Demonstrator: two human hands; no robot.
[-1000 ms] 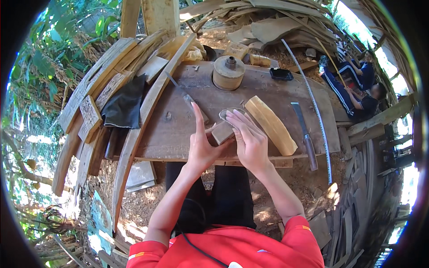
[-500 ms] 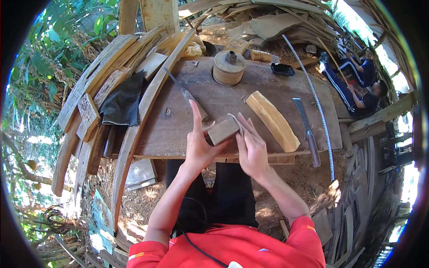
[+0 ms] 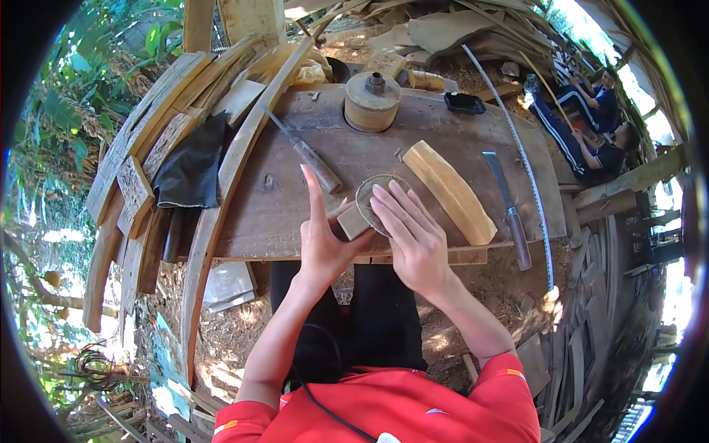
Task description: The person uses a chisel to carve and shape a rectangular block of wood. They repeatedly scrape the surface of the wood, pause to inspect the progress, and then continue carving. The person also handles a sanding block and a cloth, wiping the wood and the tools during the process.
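My left hand (image 3: 323, 242) grips a small rectangular wooden block (image 3: 353, 224) low over the front edge of the workbench, its index finger pointing up and away from the block. My right hand (image 3: 419, 249) lies with long fingers over a thin round grey-brown disc (image 3: 366, 198) that looks like sandpaper, holding it against the block's right side. The fingers and disc cover much of the block. Just beyond my left hand lies a narrow-bladed tool (image 3: 317, 165) with a wooden handle. A curved piece of pale wood (image 3: 450, 193) rests to the right of my right hand.
On the wooden bench (image 3: 295, 122) stand a round wooden cylinder (image 3: 371, 111) and a black tray (image 3: 464, 103). A knife (image 3: 509, 199) and a long ruler strip (image 3: 526, 166) lie right. Planks with a black cloth (image 3: 193, 166) line the left. Two people (image 3: 591, 140) sit at far right.
My right hand has turned flatter, so the disc now shows its face instead of its edge. The disc has come further over the block. My left hand keeps its grip.
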